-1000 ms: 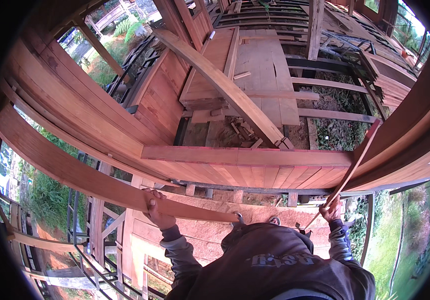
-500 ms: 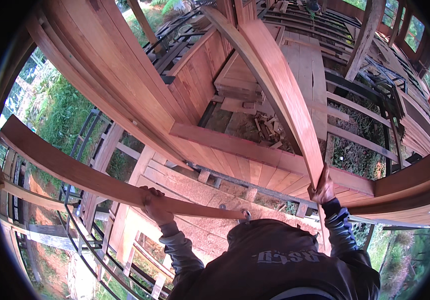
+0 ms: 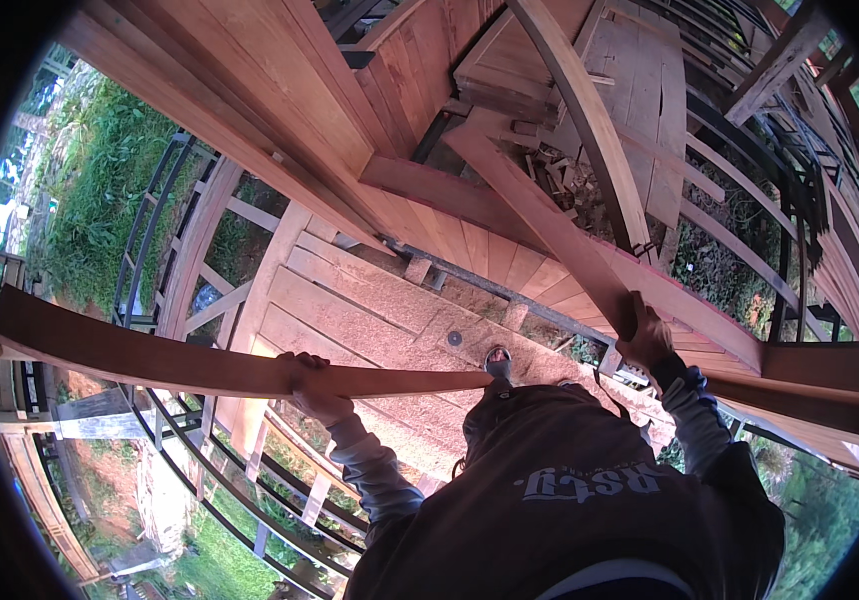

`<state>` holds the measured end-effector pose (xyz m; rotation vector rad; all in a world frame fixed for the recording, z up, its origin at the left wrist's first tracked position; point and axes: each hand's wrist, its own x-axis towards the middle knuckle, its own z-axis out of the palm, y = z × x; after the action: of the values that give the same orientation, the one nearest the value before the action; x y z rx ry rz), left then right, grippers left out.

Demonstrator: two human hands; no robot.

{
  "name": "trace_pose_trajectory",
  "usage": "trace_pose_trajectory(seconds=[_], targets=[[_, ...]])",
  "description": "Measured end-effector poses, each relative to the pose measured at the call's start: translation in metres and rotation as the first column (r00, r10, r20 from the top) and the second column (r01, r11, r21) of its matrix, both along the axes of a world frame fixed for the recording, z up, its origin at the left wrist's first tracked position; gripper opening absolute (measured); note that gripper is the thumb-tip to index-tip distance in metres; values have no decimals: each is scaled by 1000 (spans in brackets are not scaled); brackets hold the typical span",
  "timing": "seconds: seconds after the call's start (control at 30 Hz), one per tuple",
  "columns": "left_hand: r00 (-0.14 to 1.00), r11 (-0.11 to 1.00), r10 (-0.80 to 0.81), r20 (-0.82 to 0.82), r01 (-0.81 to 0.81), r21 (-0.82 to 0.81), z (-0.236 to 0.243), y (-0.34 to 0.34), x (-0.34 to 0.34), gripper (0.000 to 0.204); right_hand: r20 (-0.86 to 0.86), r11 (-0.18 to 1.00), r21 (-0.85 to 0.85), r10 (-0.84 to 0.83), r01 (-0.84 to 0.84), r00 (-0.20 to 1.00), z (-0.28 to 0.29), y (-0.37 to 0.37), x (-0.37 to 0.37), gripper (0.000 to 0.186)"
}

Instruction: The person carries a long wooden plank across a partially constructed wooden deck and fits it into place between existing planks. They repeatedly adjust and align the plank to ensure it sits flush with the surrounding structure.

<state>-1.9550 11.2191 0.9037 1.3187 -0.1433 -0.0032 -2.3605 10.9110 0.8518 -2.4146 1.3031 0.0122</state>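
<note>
My left hand (image 3: 316, 388) is closed over the edge of a long reddish wooden board (image 3: 150, 352). This board stretches out to the far left, and its other end reaches in front of my body. On the right, my right hand (image 3: 647, 332) grips the lower end of a second wooden board (image 3: 550, 228). That one slants away to the upper left, passing over the red-brown top rail (image 3: 450, 200) of a low plank wall (image 3: 490, 250). Whether it touches the rail I cannot tell.
A pale upright post (image 3: 595, 125) rises beyond the rail, close to the right-hand board. Stacked panels (image 3: 510, 70) and wood scraps (image 3: 562, 185) lie past the wall. Below me is a sawdust-covered plank floor (image 3: 370, 310), with my sandalled foot (image 3: 498, 360). Dark metal framing (image 3: 165, 225) runs along the left.
The board in my right hand has swung down and to the left, away from the pale post. My left hand keeps its hold. The whole view has shifted, and my foot now shows.
</note>
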Motion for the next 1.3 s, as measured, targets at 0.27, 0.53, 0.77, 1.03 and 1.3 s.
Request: trace_pose_trajectory(seconds=[0.27,0.53,0.77,1.03,1.3], targets=[[997,993,-60,47,65,-102,-18,-9,15,29,-147,993,37,115,-111,982,30,-45,86,88],[995,996,89,37,-89,2,-7,9,19,26,-39,959,-35,281,-282,959,5,-86,131,95],[995,994,97,7,-97,-48,-15,22,29,28,-63,946,-9,322,-323,945,1,-82,142,88],[996,994,89,-23,-90,-68,-25,20,45,37,-117,952,52,304,-300,945,-10,-69,165,94],[991,958,-95,91,66,279,-88,38,87,39,-84,913,-29,402,-406,912,-38,-101,172,96]])
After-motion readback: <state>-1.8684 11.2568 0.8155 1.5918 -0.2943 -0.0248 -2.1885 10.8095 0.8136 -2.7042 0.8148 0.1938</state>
